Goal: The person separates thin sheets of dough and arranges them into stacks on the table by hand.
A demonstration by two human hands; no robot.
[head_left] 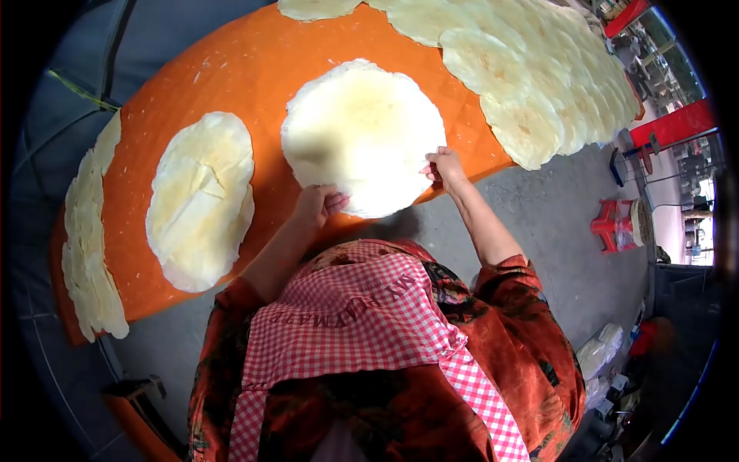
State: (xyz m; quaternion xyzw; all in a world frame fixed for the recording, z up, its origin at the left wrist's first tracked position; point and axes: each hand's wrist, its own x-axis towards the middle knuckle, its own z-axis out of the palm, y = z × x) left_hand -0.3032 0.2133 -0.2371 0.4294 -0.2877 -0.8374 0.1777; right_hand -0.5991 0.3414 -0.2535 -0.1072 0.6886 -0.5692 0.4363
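A large round flatbread [366, 131], thin and pale, lies in front of me over the near edge of the orange-covered table [265, 69]. My left hand [319, 204] has its fingers closed on the near left edge of this flatbread. At its right edge my right hand [443, 167] pinches the rim between thumb and fingers. To the left lies another flatbread [202, 204] with a folded piece on top of it. Part of the near rim is hidden behind my left fingers.
Many overlapping flatbreads [531, 69] cover the table's far right part. A further row of flatbreads [88, 239] lines the left end. Red stools [614, 225] stand on the grey floor to the right, with plastic bags [600, 350] lower down.
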